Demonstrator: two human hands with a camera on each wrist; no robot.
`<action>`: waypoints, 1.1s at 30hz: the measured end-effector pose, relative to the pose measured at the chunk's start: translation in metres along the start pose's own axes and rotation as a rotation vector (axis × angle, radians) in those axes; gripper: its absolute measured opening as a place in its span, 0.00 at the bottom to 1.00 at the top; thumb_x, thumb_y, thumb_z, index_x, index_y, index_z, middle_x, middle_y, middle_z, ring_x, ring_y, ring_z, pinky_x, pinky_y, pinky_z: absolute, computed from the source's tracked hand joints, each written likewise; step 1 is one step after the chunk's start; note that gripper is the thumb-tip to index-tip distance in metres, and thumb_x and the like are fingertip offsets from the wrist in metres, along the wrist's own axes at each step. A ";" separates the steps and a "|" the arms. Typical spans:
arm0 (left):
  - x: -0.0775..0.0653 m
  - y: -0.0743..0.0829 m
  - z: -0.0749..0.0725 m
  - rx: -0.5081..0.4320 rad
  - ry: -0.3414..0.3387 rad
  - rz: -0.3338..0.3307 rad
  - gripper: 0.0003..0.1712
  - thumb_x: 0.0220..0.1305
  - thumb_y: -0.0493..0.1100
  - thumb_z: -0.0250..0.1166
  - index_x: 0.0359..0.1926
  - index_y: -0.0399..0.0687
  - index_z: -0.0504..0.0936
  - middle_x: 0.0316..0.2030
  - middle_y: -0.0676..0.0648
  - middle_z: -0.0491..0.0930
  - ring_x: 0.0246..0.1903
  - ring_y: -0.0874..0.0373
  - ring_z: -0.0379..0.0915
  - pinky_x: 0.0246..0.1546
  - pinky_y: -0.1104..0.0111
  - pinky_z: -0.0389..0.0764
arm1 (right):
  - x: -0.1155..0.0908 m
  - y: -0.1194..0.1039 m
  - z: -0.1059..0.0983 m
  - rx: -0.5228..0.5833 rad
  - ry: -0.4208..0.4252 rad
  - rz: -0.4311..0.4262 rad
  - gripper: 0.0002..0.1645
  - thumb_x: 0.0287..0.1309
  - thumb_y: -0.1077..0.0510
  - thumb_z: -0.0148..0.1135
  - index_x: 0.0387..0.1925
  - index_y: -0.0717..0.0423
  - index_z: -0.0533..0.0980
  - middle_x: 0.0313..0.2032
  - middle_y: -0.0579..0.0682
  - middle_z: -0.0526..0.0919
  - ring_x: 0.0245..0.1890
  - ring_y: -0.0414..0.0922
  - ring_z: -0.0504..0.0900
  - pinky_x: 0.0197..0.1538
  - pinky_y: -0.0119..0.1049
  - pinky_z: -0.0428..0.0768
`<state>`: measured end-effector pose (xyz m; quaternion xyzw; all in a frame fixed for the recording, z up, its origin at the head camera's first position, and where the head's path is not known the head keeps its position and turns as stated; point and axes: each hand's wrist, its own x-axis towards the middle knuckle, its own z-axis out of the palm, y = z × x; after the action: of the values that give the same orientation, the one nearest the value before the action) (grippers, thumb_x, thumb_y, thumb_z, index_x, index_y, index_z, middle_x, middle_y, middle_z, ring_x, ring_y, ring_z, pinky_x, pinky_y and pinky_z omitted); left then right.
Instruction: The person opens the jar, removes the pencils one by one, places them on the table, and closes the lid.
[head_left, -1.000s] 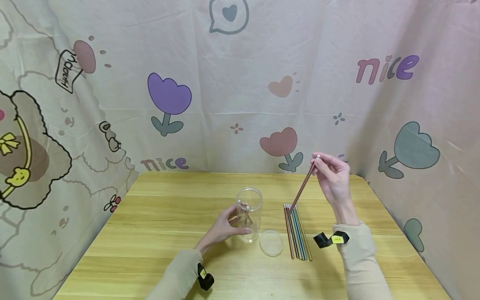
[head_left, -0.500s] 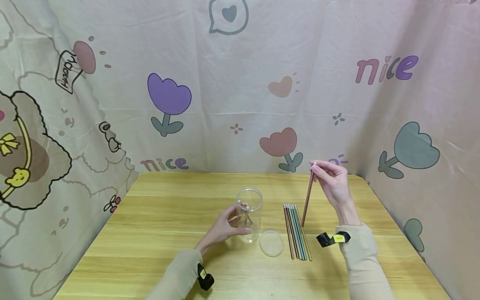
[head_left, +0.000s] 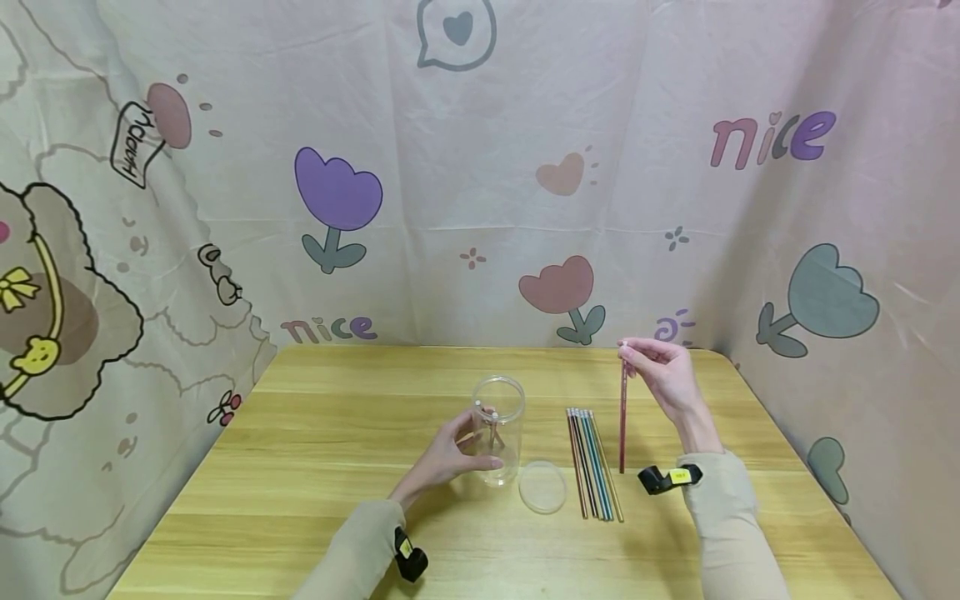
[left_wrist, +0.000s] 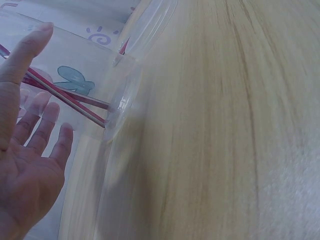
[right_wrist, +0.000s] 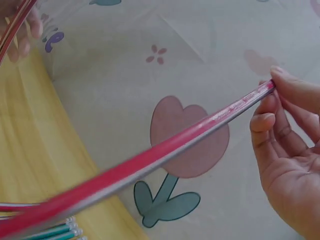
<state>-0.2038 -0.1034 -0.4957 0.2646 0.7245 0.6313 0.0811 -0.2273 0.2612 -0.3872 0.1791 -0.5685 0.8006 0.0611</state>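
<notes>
My left hand grips a clear cylindrical jar that stands upright without a lid, thumb in front and fingers behind. Inside it lean red-and-silver striped pencils, seen through the wall in the left wrist view. Between thumb and fingertips, my right hand pinches a red pencil by its white-tipped top end. This pencil hangs almost vertical, just right of a row of pencils on the table. In the right wrist view its red and silver stripes show.
A round clear lid lies flat between the jar and the pencil row. The row holds several pencils in red, black, blue, teal and gold, side by side on the wooden table. A printed cloth hangs behind the table.
My right hand has moved slightly down and to the right, carrying the red pencil away from the row and swinging it from slanted to nearly vertical. My left hand and the jar have stayed put.
</notes>
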 end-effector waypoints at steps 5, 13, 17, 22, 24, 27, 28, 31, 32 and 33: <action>0.000 0.000 0.001 0.008 0.009 -0.028 0.39 0.52 0.37 0.78 0.64 0.43 0.73 0.69 0.41 0.71 0.70 0.42 0.66 0.75 0.49 0.66 | -0.001 0.007 -0.008 -0.031 0.029 0.075 0.14 0.61 0.73 0.63 0.38 0.55 0.87 0.33 0.45 0.91 0.29 0.38 0.85 0.32 0.25 0.83; 0.000 0.000 0.001 0.008 0.010 -0.024 0.41 0.52 0.37 0.78 0.66 0.42 0.72 0.68 0.40 0.72 0.69 0.41 0.67 0.75 0.48 0.66 | -0.002 0.022 -0.020 -0.088 0.054 0.158 0.15 0.62 0.72 0.63 0.34 0.50 0.87 0.31 0.43 0.90 0.28 0.36 0.84 0.32 0.25 0.83; 0.000 0.000 0.001 0.008 0.007 -0.014 0.34 0.52 0.37 0.78 0.58 0.34 0.73 0.69 0.40 0.71 0.70 0.42 0.66 0.75 0.48 0.66 | -0.004 0.029 -0.024 -0.111 0.057 0.186 0.14 0.62 0.71 0.64 0.35 0.49 0.87 0.32 0.43 0.90 0.28 0.35 0.84 0.32 0.25 0.84; 0.001 0.000 0.001 0.007 0.008 -0.017 0.37 0.52 0.37 0.78 0.63 0.40 0.73 0.68 0.41 0.72 0.69 0.42 0.67 0.75 0.49 0.66 | -0.003 0.051 -0.041 -0.112 0.005 0.167 0.11 0.61 0.68 0.66 0.40 0.52 0.87 0.34 0.44 0.91 0.30 0.37 0.84 0.33 0.26 0.84; 0.001 -0.001 0.001 0.007 0.007 -0.018 0.39 0.52 0.37 0.78 0.65 0.43 0.73 0.68 0.41 0.72 0.69 0.42 0.67 0.75 0.49 0.66 | 0.001 0.073 -0.063 -0.135 -0.018 0.163 0.11 0.62 0.66 0.66 0.44 0.53 0.87 0.37 0.45 0.91 0.31 0.36 0.85 0.34 0.26 0.85; 0.001 -0.001 0.000 0.006 0.006 -0.014 0.35 0.52 0.37 0.78 0.60 0.40 0.74 0.68 0.41 0.72 0.70 0.42 0.66 0.75 0.48 0.66 | 0.003 0.092 -0.080 -0.138 -0.023 0.186 0.12 0.62 0.64 0.67 0.48 0.58 0.85 0.39 0.49 0.91 0.33 0.37 0.86 0.36 0.27 0.86; 0.001 -0.001 0.000 0.006 0.006 -0.013 0.34 0.52 0.37 0.78 0.59 0.39 0.74 0.68 0.41 0.72 0.70 0.42 0.66 0.75 0.48 0.66 | 0.005 0.103 -0.092 -0.146 -0.028 0.185 0.14 0.63 0.63 0.67 0.50 0.60 0.84 0.41 0.50 0.91 0.33 0.37 0.87 0.36 0.27 0.87; 0.001 -0.001 0.000 0.005 0.005 -0.012 0.33 0.52 0.37 0.78 0.58 0.40 0.75 0.68 0.40 0.72 0.70 0.42 0.66 0.75 0.48 0.66 | 0.004 0.109 -0.095 -0.111 -0.026 0.194 0.16 0.62 0.65 0.67 0.51 0.66 0.82 0.41 0.54 0.91 0.33 0.38 0.86 0.36 0.28 0.86; 0.001 -0.001 0.000 0.006 0.006 -0.013 0.34 0.52 0.37 0.78 0.59 0.42 0.75 0.68 0.40 0.72 0.70 0.42 0.66 0.75 0.48 0.66 | 0.002 0.108 -0.093 -0.090 -0.032 0.194 0.15 0.62 0.66 0.67 0.50 0.66 0.83 0.40 0.54 0.91 0.32 0.39 0.85 0.35 0.28 0.86; 0.001 -0.001 0.001 0.006 0.007 -0.015 0.34 0.52 0.37 0.78 0.60 0.42 0.75 0.68 0.40 0.72 0.70 0.42 0.66 0.75 0.48 0.66 | 0.005 0.117 -0.102 -0.117 -0.020 0.204 0.16 0.63 0.65 0.66 0.52 0.66 0.82 0.41 0.54 0.91 0.33 0.39 0.86 0.35 0.28 0.86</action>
<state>-0.2044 -0.1026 -0.4965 0.2574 0.7286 0.6294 0.0827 -0.2891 0.3152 -0.5186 0.1241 -0.6300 0.7664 -0.0162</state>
